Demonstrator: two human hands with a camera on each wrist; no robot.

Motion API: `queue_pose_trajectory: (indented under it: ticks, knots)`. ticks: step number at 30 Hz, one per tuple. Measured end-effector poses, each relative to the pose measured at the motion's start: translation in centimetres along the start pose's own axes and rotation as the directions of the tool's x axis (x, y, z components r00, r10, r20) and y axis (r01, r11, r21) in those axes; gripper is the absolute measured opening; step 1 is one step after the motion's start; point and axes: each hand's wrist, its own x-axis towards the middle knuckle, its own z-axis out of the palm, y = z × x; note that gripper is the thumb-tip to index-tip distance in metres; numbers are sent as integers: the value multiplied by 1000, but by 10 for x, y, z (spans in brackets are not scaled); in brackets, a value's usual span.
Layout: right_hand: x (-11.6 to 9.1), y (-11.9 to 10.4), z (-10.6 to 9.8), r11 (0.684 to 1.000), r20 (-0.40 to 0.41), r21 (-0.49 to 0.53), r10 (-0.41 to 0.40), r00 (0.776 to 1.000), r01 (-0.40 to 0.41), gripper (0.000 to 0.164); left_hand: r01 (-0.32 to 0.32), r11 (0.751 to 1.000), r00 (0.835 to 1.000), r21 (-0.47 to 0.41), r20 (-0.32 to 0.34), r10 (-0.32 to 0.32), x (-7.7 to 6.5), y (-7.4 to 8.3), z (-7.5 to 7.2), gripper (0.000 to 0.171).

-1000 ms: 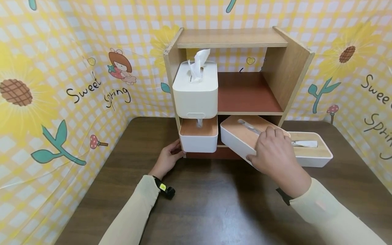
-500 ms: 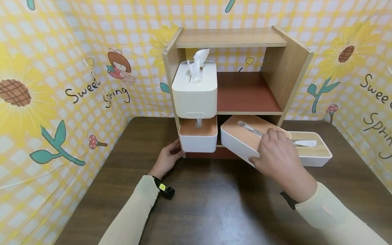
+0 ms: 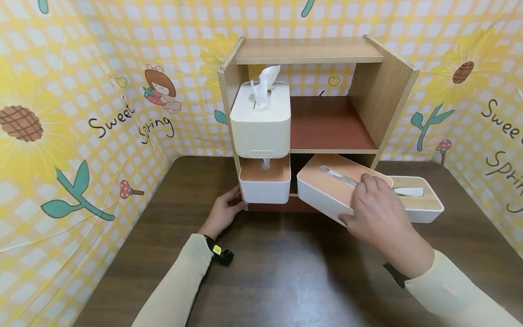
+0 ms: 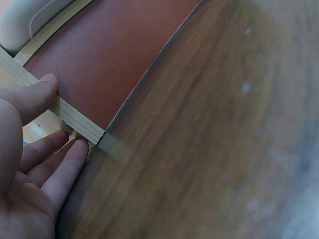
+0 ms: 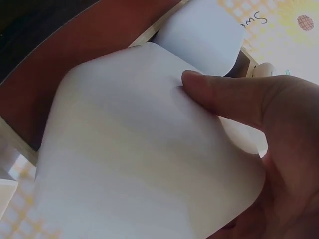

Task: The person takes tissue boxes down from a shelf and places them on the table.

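My right hand (image 3: 380,213) grips the near end of a long white tissue box (image 3: 324,200) with a wood-look lid. Its far end sits at the lower right opening of the wooden shelf unit (image 3: 310,50), and the box stands slantwise. In the right wrist view the thumb (image 5: 214,92) lies along the white wall. My left hand (image 3: 222,211) holds the bottom front edge of the unit's left side panel; in the left wrist view the thumb (image 4: 37,97) is on one side and the fingers (image 4: 65,169) are on the other.
A tall white tissue box (image 3: 261,131) stands on the upper left shelf. Below it a smaller white box with a wood-look lid (image 3: 264,190) juts forward. Another long tissue box (image 3: 422,204) lies on the brown table (image 3: 261,281), right of the unit. Patterned cloth hangs behind.
My right hand has moved slightly right and toward me, and the tissue box in it has shifted a little to the right. The left hand stays where it was.
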Motion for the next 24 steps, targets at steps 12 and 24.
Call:
queue_pose_trajectory:
  ticks: [12,24]
  knots:
    - [-12,11,2,996,-15,40,-78,997,79,58,11,1000,999,5,33,-11,-13,40,-1,56]
    - [-20,18,2,989,-6,134,-57,998,57,56,-16,1000,1000,-6,21,16,-11,34,-3,55]
